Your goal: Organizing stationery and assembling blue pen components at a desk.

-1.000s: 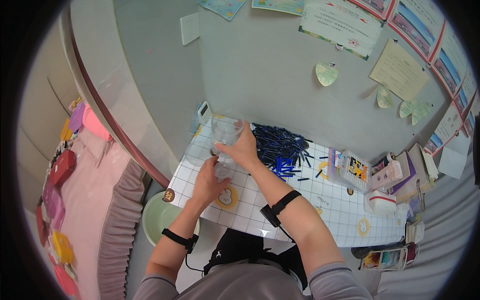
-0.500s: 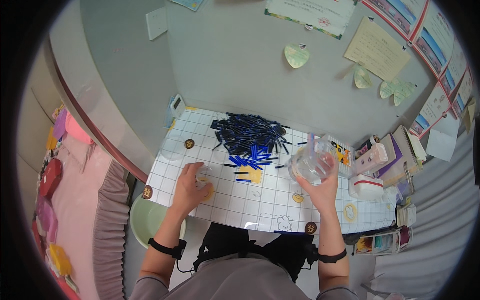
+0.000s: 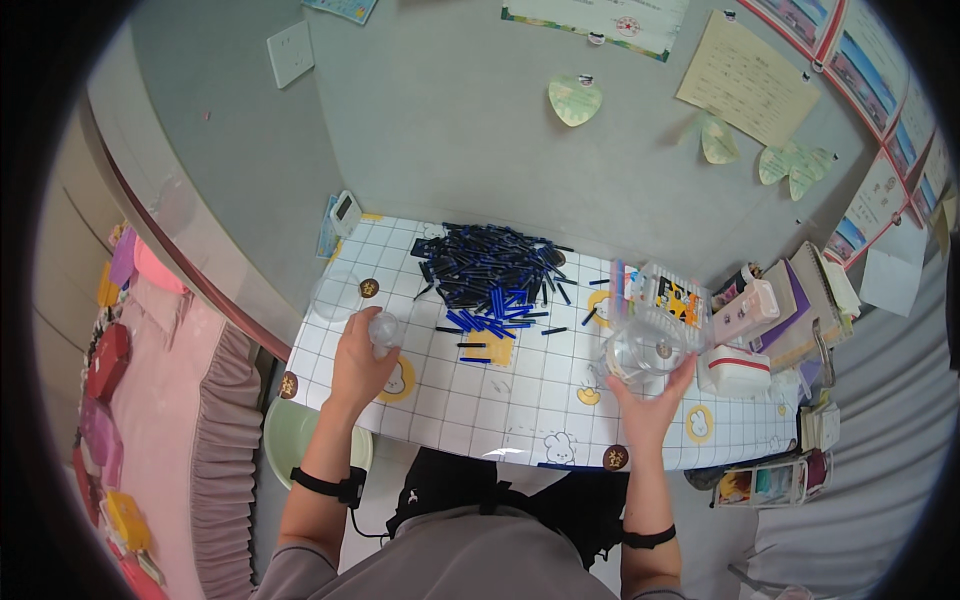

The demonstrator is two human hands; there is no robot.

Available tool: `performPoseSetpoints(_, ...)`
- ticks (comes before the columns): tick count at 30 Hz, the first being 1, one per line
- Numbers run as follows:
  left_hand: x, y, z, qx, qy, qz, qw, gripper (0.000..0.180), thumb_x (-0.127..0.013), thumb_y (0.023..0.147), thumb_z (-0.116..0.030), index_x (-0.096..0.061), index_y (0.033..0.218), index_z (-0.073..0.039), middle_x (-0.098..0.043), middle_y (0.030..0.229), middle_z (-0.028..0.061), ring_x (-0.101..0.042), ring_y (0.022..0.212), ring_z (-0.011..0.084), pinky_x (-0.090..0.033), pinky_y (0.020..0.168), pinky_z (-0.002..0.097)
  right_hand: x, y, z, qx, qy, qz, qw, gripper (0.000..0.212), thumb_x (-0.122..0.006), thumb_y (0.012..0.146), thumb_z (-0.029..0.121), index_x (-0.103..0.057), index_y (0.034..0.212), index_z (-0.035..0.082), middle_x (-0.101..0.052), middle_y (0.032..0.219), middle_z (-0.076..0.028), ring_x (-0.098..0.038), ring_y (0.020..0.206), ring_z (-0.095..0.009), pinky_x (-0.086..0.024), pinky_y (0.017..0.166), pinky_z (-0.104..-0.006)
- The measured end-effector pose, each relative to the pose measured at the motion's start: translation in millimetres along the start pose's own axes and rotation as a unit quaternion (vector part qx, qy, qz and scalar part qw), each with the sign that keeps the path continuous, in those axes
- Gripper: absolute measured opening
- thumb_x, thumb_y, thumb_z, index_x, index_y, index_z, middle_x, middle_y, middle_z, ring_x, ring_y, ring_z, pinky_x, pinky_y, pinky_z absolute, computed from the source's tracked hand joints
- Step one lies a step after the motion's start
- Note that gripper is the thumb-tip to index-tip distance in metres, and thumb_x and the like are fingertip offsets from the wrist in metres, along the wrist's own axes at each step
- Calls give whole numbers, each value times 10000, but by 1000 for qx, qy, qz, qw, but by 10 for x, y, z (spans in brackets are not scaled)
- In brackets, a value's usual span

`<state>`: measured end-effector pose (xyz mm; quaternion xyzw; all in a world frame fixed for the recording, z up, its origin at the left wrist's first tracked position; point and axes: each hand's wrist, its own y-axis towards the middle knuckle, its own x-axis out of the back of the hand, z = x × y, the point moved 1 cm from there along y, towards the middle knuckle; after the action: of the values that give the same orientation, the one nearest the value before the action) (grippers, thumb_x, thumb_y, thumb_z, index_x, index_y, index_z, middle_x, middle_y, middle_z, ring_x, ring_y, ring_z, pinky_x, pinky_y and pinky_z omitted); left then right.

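Observation:
My left hand (image 3: 358, 365) is closed around a small clear plastic cup-like piece (image 3: 383, 330) near the left side of the table. My right hand (image 3: 652, 402) grips a wide, clear jar (image 3: 640, 352) from its near side, thumb and fingers spread around it. The jar looks empty and stands or hovers over the table's right part; which of these I cannot tell. Between the hands, toward the wall, lies a heap of short dark-blue and black tubes (image 3: 485, 265) resembling ink cartridges. Brighter blue ones (image 3: 510, 302) lie at its near edge, with several loose tubes around.
A transparent round lid or dish (image 3: 337, 295) lies on the gridded tabletop (image 3: 520, 400) at left, near a small white device (image 3: 345, 212). At right are a wire basket (image 3: 675, 290), a white box (image 3: 735, 370) and notebooks (image 3: 800, 305). A green basin (image 3: 300, 440) sits below the left edge.
My left hand has lifted toward the far left with the small clear piece, which now shows plainly. The jar in my right hand has come slightly nearer and to the right.

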<state>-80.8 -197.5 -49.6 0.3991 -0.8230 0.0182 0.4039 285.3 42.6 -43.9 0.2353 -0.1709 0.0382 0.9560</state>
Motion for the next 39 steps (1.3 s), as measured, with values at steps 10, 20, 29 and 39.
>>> performPoseSetpoints(10, 637, -37, 89, -80, 75, 37, 993, 1015, -976, 725, -148, -435, 1563, 39, -556, 1467, 267, -532, 1376, 465, -462, 1158, 525, -1013, -307, 1271, 239, -20, 315, 918, 408, -804, 911, 65, -654, 1282, -10, -601, 1310, -174, -553, 1214, -391, -457, 1067, -444)
performPoseSetpoints(20, 359, 151, 826, -92, 229, -60, 967, 281, -744, 853, -8, -733, 1131, -47, -693, 1184, 135, -621, 1188, 368, -505, 1006, 493, -2598, -403, 1112, 380, -182, 362, 832, 308, -689, 880, 37, -720, 1185, 6, -694, 1210, -114, -597, 1121, -322, -502, 1007, -406)
performPoseSetpoints(29, 371, 241, 710, -77, 172, -116, 975, 49, -709, 942, -50, -720, 989, -39, -690, 1006, 135, -669, 984, 372, -541, 847, 480, -2780, -380, 938, 308, 10, 424, 851, 399, -588, 856, -121, -695, 1224, -9, -714, 1236, -153, -616, 1231, -367, -516, 1073, -439)
performPoseSetpoints(39, 501, 213, 132, -104, 112, -174, 973, 91, -706, 973, 5, -692, 1058, -23, -685, 1102, 149, -681, 1017, 402, -569, 851, 468, -2798, -77, 923, 323, 78, 364, 870, 409, -565, 986, -77, -618, 1387, -18, -708, 1398, -188, -721, 1172, -358, -590, 1007, -421)
